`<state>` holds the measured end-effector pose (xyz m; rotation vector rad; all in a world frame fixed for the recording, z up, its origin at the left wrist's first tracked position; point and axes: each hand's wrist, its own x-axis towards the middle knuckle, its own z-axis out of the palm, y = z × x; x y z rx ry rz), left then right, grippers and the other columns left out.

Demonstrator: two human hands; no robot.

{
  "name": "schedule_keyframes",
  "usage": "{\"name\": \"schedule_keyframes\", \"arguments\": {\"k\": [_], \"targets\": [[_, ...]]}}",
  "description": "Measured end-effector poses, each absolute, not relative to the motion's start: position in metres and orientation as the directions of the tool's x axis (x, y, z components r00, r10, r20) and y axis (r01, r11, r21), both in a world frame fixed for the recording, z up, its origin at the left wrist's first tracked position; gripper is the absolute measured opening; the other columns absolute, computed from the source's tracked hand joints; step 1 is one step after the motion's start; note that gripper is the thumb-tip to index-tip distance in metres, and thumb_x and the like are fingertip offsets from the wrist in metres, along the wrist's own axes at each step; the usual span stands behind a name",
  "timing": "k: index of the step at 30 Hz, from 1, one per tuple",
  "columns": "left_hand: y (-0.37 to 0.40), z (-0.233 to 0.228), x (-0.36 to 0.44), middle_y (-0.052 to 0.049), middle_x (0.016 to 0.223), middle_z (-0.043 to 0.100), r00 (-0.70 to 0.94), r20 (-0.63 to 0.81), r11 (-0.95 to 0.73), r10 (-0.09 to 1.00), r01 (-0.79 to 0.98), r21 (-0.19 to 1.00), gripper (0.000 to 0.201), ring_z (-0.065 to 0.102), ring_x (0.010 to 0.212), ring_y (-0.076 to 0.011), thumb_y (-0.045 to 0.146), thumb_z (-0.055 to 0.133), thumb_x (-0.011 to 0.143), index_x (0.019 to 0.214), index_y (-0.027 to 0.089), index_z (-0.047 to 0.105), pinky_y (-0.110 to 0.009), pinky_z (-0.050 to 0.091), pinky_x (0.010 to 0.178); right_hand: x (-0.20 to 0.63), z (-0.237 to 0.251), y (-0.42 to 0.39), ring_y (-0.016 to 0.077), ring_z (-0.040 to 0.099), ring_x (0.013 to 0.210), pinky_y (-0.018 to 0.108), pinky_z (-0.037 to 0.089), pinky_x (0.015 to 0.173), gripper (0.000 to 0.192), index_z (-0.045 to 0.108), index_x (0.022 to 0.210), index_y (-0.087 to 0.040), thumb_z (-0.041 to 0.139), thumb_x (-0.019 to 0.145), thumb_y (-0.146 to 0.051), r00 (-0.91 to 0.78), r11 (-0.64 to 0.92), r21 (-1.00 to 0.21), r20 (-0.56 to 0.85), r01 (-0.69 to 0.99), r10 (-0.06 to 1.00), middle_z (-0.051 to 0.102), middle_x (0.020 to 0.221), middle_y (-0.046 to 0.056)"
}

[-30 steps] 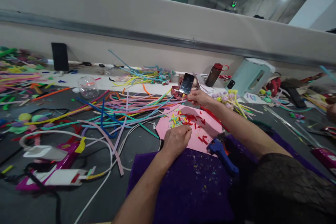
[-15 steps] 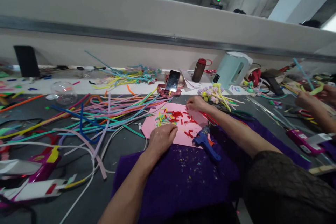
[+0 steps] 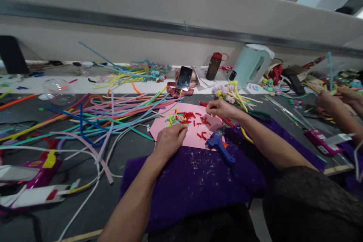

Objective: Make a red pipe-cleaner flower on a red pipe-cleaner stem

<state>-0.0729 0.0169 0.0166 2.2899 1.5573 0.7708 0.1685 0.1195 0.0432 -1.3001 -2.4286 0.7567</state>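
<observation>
My left hand (image 3: 171, 140) rests at the near left part of a pink sheet (image 3: 191, 141), thumb and fingers pinched together beside small yellow, green and red cut pieces (image 3: 189, 115). Whatever those fingertips hold, if anything, is too small to name. My right hand (image 3: 217, 109) is curled closed over the sheet's far right edge; its fingers hide their contents. A bit of red fuzzy stem (image 3: 203, 103) shows just beyond it. A blue tool shaped like a glue gun (image 3: 219, 146) lies across the sheet's near right corner, below my right hand.
Long coloured fuzzy stems (image 3: 121, 115) spread over the left of the table. A phone (image 3: 184, 78), a bottle (image 3: 214, 65) and a light blue kettle (image 3: 251, 64) stand at the back. Another person's hands (image 3: 330, 100) work at the right. Purple cloth (image 3: 195, 181) hangs in front.
The view has tipped downward slightly. My right hand has shifted a little right and nearer, away from the sheet's middle. My left hand stays pinched in place.
</observation>
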Motion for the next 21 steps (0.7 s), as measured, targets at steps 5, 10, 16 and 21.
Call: {"name": "schedule_keyframes", "arguments": {"k": [5,10,16,21], "targets": [[0.017,0.016,-0.070,-0.001,0.093,0.068,0.287,0.279,-0.392,0.916,0.785,0.479,0.027,0.061,0.085,-0.0164,0.033,0.040,0.083,0.094,0.024,0.063,-0.027,0.043,0.075,0.189,0.040,0.093,0.0102,0.054,0.066,0.019,0.040,0.058,0.022,0.061,0.091,-0.014,0.055,0.072,-0.023,-0.476,0.383,-0.729,0.089,0.567,0.875,0.063,0.085,0.003],[0.016,0.017,-0.068,0.000,0.094,0.068,0.280,0.277,-0.385,0.919,0.787,0.482,0.028,0.061,0.086,-0.0170,0.034,0.040,0.083,0.094,0.024,0.064,-0.028,0.043,0.077,0.204,0.038,0.045,0.0084,0.046,0.046,0.020,0.034,0.046,0.029,0.057,0.076,-0.014,0.044,0.082,-0.038,-0.250,0.209,-0.738,0.056,0.642,0.967,0.053,0.057,-0.001],[0.016,0.016,-0.065,0.000,0.094,0.068,0.309,0.289,-0.414,0.906,0.783,0.463,0.028,0.061,0.085,-0.0168,0.034,0.041,0.082,0.093,0.024,0.064,-0.027,0.043,0.077,0.195,0.028,-0.026,0.0170,0.054,0.066,0.026,0.035,0.058,0.046,0.058,0.083,-0.015,0.049,0.073,-0.059,-0.299,0.282,-0.331,-0.002,0.901,0.954,0.060,0.080,0.007],[0.013,0.018,-0.061,-0.001,0.093,0.068,0.333,0.247,-0.411,0.910,0.802,0.434,0.027,0.062,0.085,-0.0173,0.034,0.041,0.081,0.090,0.024,0.064,-0.027,0.043,0.074,0.197,0.019,-0.026,0.0160,0.052,0.065,0.026,0.035,0.058,0.032,0.058,0.080,-0.016,0.058,0.069,-0.046,-0.192,0.165,-0.425,-0.022,0.890,0.981,0.059,0.075,0.005]]}}
